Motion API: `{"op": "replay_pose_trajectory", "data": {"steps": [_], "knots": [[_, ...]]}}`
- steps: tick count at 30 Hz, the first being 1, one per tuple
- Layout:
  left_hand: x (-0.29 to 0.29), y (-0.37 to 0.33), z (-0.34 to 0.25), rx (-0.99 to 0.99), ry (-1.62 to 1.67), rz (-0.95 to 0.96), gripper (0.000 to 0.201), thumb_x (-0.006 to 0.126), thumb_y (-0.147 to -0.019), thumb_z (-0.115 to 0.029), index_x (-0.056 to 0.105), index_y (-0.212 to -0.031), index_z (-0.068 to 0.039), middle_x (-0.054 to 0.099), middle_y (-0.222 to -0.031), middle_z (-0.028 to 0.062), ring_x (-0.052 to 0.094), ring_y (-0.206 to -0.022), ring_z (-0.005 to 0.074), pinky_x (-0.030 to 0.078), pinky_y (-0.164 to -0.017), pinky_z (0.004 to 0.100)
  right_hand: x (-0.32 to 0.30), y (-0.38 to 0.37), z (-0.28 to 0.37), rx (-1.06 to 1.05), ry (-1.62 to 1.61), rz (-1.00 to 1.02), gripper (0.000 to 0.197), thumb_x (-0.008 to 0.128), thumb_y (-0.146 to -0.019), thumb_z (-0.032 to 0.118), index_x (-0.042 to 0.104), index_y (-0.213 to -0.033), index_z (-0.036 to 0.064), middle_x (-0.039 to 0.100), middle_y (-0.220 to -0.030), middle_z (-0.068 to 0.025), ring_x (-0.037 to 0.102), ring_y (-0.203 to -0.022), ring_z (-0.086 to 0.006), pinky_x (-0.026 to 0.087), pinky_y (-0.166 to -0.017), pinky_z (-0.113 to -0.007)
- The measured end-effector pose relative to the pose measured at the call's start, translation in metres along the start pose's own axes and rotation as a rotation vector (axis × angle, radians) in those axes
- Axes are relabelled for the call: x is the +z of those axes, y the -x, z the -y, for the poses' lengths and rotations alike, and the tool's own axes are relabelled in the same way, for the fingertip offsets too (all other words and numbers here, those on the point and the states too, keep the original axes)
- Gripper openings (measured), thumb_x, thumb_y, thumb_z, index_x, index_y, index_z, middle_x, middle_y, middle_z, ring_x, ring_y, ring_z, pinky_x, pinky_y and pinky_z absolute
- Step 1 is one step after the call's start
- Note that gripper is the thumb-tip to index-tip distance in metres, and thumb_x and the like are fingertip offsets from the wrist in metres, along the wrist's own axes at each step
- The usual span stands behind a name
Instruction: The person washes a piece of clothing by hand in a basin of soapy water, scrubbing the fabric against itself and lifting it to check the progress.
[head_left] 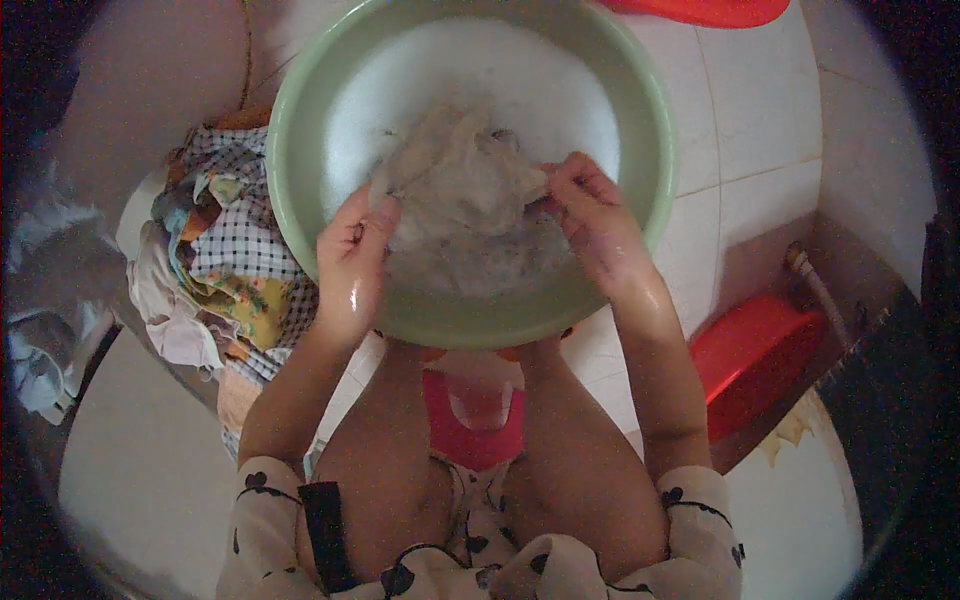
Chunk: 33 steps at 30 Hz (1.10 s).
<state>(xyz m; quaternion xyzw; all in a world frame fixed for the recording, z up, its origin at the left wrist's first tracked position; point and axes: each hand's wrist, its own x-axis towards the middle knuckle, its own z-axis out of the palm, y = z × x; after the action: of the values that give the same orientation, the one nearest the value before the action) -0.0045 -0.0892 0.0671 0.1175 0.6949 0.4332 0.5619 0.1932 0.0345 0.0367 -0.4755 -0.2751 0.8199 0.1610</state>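
My left hand (350, 255) and right hand (590, 215) both clenched on the wet pale cloth (465, 185) | cloth in the soapy green basin (290, 110) | laundry pile (225, 260) left of basin

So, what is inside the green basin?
Inside the green basin: white foamy water and a pale wet cloth, gripped by both hands. The basin's bottom is covered by foam.

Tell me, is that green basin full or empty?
Partly full: the green basin holds white suds and a bunched, wet pale cloth, gripped by the left hand and right hand.
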Motion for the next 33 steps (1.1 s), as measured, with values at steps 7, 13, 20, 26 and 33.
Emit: {"op": "replay_pose_trajectory", "data": {"steps": [7, 13, 20, 26, 33], "knots": [[-0.001, -0.007, -0.009, 0.007, 0.446, -0.044, 0.031, 0.045, -0.089, -0.014, 0.048, -0.117, -0.003, 0.056, -0.107, 0.004, 0.053, -0.097, 0.0133, 0.042, -0.082, 0.0263, 0.004, 0.013, 0.038, -0.028, -0.177, -0.21, 0.012, 0.047, -0.089, 0.017, 0.048, -0.094, 0.007, 0.05, -0.084, 0.0012, 0.048, -0.075, -0.0105, 0.041, -0.067, -0.022], [0.002, 0.021, -0.031, 0.205, 0.435, 0.072, 0.031, 0.041, -0.088, -0.009, 0.046, -0.118, -0.001, 0.054, -0.11, 0.0067, 0.049, -0.103, 0.0165, 0.038, -0.088, 0.0293, 0.011, 0.064, 0.062, -0.397, 0.071, 0.015, 0.028, 0.048, -0.086, 0.02, 0.044, -0.109, 0.0043, 0.047, -0.101, -0.0062, 0.046, -0.093, -0.0156, 0.037, -0.08, -0.026], [0.0, 0.014, 0.013, -0.44, 0.247, 0.079, 0.033, 0.047, -0.084, -0.019, 0.049, -0.113, -0.005, 0.055, -0.105, 0.0053, 0.05, -0.096, 0.015, 0.037, -0.085, 0.0266, -0.008, 0.041, 0.003, 0.364, 0.372, -0.104, 0.032, 0.049, -0.087, 0.027, 0.051, -0.107, 0.001, 0.053, -0.099, -0.0019, 0.048, -0.09, -0.0084, 0.041, -0.078, -0.025], [-0.004, -0.005, 0.024, -0.363, -0.281, 0.223, 0.031, 0.054, -0.085, -0.019, 0.052, -0.111, -0.004, 0.055, -0.102, 0.0044, 0.051, -0.088, 0.011, 0.04, -0.075, 0.0227, -0.008, 0.037, -0.002, 0.28, 0.403, 0.156, 0.031, 0.054, -0.085, 0.02, 0.05, -0.108, 0.0006, 0.056, -0.095, -0.001, 0.051, -0.085, -0.0088, 0.041, -0.077, -0.023], [0.013, -0.041, 0.027, 0.141, -0.238, 0.104, 0.027, 0.058, -0.083, -0.017, 0.053, -0.104, -0.003, 0.057, -0.079, -0.0002, 0.047, -0.069, 0.0062, 0.039, -0.06, 0.0213, 0.004, 0.03, -0.005, 0.124, 0.247, 0.073, 0.042, 0.06, -0.08, 0.019, 0.048, -0.116, -0.0002, 0.055, -0.107, -0.0095, 0.052, -0.096, -0.0159, 0.043, -0.083, -0.03]]}}
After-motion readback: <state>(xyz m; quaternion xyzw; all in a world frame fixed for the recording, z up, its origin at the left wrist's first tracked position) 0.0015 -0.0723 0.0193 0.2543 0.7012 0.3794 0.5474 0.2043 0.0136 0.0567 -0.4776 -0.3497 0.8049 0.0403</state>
